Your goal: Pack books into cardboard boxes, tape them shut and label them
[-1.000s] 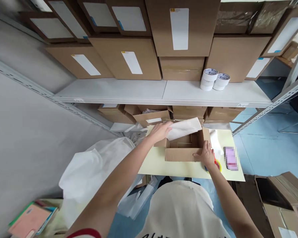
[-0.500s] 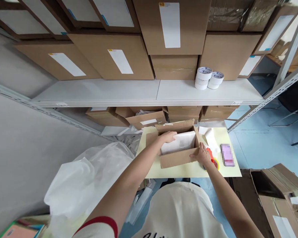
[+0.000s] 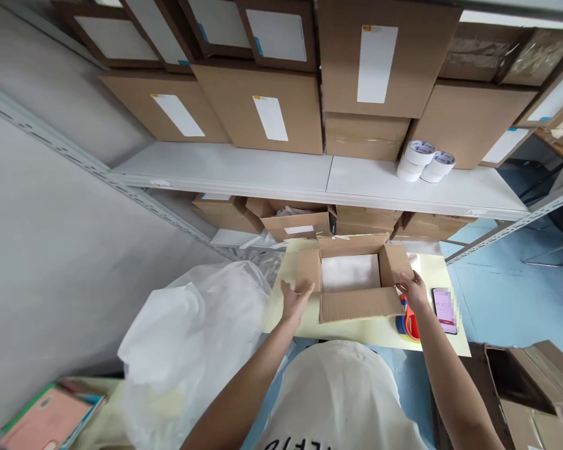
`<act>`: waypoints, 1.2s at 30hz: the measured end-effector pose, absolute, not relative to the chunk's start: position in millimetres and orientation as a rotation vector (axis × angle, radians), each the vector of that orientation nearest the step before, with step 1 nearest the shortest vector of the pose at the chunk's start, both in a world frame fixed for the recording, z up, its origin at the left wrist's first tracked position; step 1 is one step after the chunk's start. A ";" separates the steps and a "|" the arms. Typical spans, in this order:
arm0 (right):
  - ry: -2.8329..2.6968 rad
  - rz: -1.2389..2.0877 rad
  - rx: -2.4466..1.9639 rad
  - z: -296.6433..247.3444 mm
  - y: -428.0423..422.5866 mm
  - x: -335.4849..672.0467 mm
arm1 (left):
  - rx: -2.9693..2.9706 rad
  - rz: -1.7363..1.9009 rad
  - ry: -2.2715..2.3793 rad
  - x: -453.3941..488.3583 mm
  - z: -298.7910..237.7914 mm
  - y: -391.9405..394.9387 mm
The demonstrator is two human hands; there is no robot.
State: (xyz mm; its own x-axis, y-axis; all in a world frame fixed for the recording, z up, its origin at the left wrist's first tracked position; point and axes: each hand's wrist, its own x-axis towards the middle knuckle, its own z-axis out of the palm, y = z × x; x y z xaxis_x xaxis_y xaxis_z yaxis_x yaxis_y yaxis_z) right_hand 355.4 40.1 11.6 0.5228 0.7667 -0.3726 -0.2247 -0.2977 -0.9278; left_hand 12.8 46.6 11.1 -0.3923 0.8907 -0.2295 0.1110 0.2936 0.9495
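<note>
An open cardboard box (image 3: pixel 361 304) stands on the pale yellow table, its flaps folded outward. Inside it lies a flat white item (image 3: pixel 350 273) whose kind I cannot make out. At the left flap, my left hand (image 3: pixel 296 300) has its fingers spread and holds nothing. My right hand (image 3: pixel 415 291) grips the outer edge of the right flap between thumb and fingers. Just below that hand sits a red and blue tape dispenser (image 3: pixel 409 322), partly covered by my wrist. A phone (image 3: pixel 445 310) with a lit pink screen lies right of my forearm.
White tape rolls (image 3: pixel 417 160) stand on the grey shelf (image 3: pixel 263 167) above the table (image 3: pixel 281 315), before large cartons (image 3: pixel 276 106). Translucent plastic sheeting (image 3: pixel 192 337) bulges at the left. An open carton (image 3: pixel 520 381) sits on the right, and notebooks (image 3: pixel 47 415) lie lower left.
My left hand has come out of the box and moved left to the side flap. The white item now lies lower inside. The side flaps are spread outward, and the view has shifted.
</note>
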 end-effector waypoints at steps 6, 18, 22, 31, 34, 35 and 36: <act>-0.636 0.970 -1.620 15.0 15.4 337.9 | 0.767 1.297 1.508 9.5 -5.4 59.8; -1.735 0.661 -1.794 22.4 -1.9 331.4 | 2.009 0.915 1.443 -25.7 -6.8 58.1; -1.942 0.504 -1.977 31.3 12.3 303.6 | 2.204 0.774 1.414 -21.4 -10.4 69.1; -2.261 0.639 -1.806 25.4 -1.5 337.1 | 2.440 0.330 0.854 -59.2 -1.3 85.4; -2.275 0.708 -1.817 14.0 -17.7 349.9 | 2.416 0.301 0.755 -82.7 -9.5 83.1; -2.258 0.723 -1.813 12.1 -20.8 348.4 | 2.405 0.319 0.742 -86.4 -12.7 81.4; -2.222 0.733 -1.807 11.2 -22.6 344.6 | 2.387 0.360 0.751 -87.5 -15.8 79.5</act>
State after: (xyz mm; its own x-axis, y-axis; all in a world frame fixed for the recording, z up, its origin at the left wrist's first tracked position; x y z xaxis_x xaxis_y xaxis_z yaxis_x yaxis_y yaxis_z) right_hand 344.6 -22.6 11.2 -0.2419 0.9566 -0.1623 0.8654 0.1371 -0.4819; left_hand -87.5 79.5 -15.8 0.8028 0.5917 0.0737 0.4275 -0.6572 0.6207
